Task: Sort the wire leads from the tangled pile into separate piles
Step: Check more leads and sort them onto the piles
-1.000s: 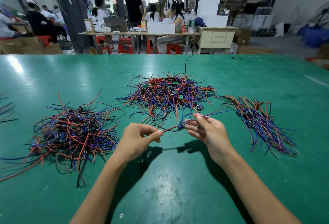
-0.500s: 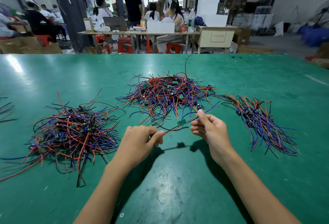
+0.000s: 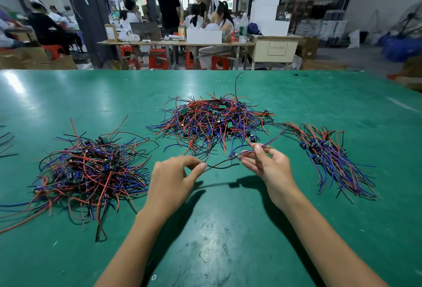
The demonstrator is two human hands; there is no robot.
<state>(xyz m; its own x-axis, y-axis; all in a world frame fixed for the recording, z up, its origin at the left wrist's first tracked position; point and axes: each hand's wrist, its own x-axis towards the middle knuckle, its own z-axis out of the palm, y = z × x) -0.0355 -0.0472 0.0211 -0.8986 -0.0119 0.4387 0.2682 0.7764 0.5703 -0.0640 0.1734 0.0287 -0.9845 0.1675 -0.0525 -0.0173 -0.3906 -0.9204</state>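
Note:
One wire lead (image 3: pixel 225 164) with a small dark component stretches between my hands above the green table (image 3: pixel 228 229). My left hand (image 3: pixel 173 179) pinches its black and red end between thumb and forefinger. My right hand (image 3: pixel 268 164) pinches the other end by the component, with the red and blue tails sticking out to the upper right. Behind my hands lies the tangled pile (image 3: pixel 214 122) of red, blue and black leads. A loose pile (image 3: pixel 89 168) sits to the left, and a more aligned bundle (image 3: pixel 328 158) lies to the right.
A few stray black wires (image 3: pixel 6 143) poke in at the left table edge. Beyond the table's far edge, people sit and stand at workbenches (image 3: pixel 173 43) with red stools, white boxes and bottles.
My hands have turned the lead: the component has shifted closer to my right fingers, and the tails now point up to the right. The three piles have not moved.

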